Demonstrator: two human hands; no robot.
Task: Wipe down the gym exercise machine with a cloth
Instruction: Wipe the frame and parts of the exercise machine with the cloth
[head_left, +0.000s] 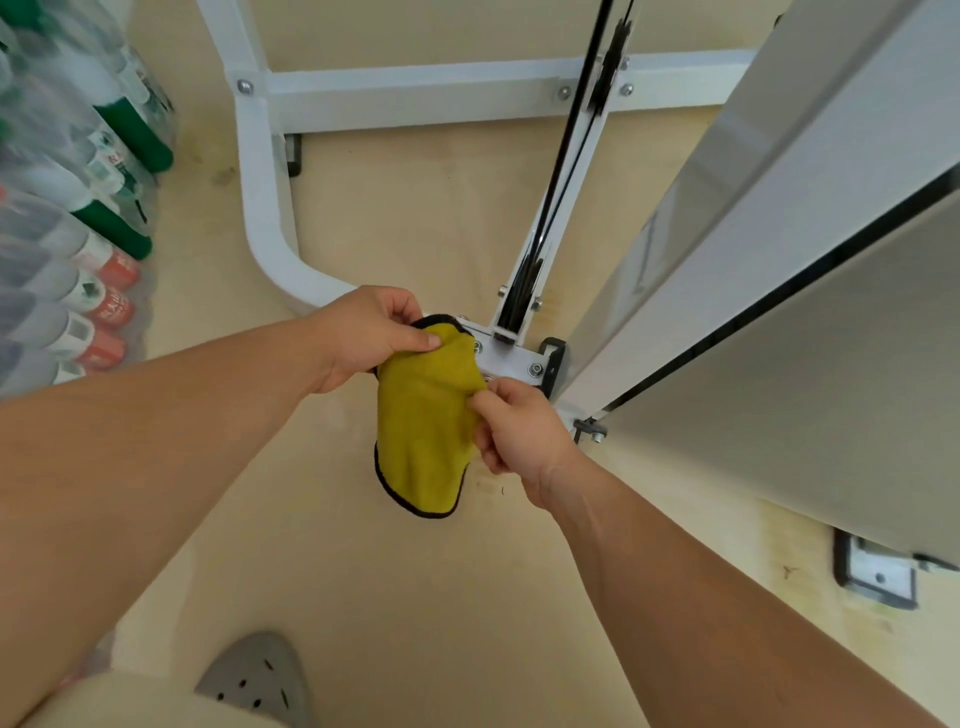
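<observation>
Over the beige floor (415, 597), just in front of the machine's bolted base plate (511, 358): the yellow cloth (426, 431) with black edging hangs in the air, held by both hands. The left hand (369, 338) pinches the cloth's upper edge between thumb and curled fingers. The right hand (519, 431) pinches its right side, fingers bunched into the fabric. The hands are close together, with only the cloth between them. The cloth's lower end hangs free, rounded, clear of the floor. Whether the upper corner touches the base plate cannot be told. The white machine frame (260, 208) curves along the floor from the plate toward the far left, where it meets a bolted crossbar (415, 96). A slanted upright with black cable (566, 156) rises from the plate. A broad white panel (753, 234) runs along the right side, with a metal bracket (878, 571) on the floor at its near end. Bottles (78, 234) with green and red caps line the floor's left edge, blurred. A grey perforated shoe (260, 675) is at the near edge.
</observation>
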